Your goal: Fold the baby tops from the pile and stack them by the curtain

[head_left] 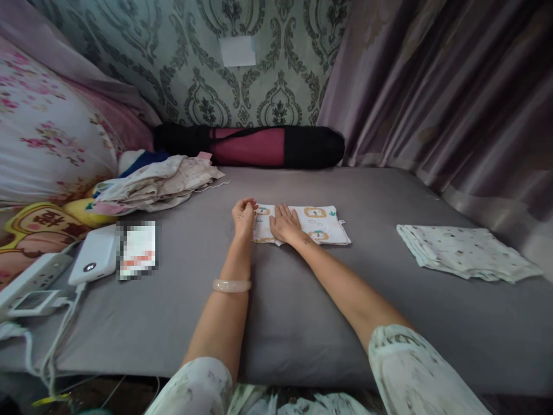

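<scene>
In front of me, a folded white cloth (pixel 322 222) with orange and green cartoon prints lies on the grey bed sheet (pixel 298 311). A small label sticks out at its right edge. My right hand (pixel 286 223) rests palm down on the cloth, fingers stretched out. At the cloth's left edge, my left hand (pixel 244 217) has its fingers curled in and pinches that edge; the fingertips are partly hidden. A pale bangle (pixel 232 286) circles my left forearm.
A folded spotted cloth (pixel 466 252) lies to the right. On the left are a clothes pile (pixel 159 181), a white power bank (pixel 95 253), a power strip (pixel 37 276) with cables, and a blurred-out item (pixel 138 251). A black and red long bag (pixel 248 147) lies along the wall.
</scene>
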`<act>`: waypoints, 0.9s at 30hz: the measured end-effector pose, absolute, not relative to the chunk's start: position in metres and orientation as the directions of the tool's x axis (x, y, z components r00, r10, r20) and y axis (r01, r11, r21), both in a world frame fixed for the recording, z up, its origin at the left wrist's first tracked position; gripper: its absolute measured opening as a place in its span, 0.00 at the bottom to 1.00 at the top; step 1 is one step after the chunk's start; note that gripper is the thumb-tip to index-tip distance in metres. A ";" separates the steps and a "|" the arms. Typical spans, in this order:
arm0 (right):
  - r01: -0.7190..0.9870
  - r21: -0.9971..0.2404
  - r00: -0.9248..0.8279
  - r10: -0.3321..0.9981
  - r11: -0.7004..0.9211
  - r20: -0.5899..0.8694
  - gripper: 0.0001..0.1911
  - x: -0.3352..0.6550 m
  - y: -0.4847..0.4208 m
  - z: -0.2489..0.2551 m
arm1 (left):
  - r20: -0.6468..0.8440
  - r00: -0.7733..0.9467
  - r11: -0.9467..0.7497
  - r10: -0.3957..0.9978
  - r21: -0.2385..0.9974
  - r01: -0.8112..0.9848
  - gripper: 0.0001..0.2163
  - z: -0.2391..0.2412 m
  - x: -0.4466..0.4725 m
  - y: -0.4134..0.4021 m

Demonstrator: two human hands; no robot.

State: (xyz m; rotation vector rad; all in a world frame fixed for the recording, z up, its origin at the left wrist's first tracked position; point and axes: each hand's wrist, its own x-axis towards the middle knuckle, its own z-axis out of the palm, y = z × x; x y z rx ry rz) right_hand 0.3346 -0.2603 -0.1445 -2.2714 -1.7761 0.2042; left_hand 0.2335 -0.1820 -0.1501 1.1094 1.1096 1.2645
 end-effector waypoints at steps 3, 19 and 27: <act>0.930 -0.273 0.266 0.963 -0.244 0.043 0.31 0.333 -0.259 -0.150 | -0.003 0.009 0.005 1.000 0.989 -0.146 0.10 -0.151 0.232 -0.180; 0.944 -0.281 0.196 0.978 -0.171 0.064 0.29 0.314 -0.247 -0.142 | 0.002 -0.075 -0.015 0.997 0.985 -0.173 0.09 -0.143 0.229 -0.181; 0.969 -0.239 0.085 0.992 -0.061 0.089 0.29 0.290 -0.233 -0.143 | 0.059 -0.139 -0.075 0.989 0.991 -0.114 0.11 -0.143 0.224 -0.176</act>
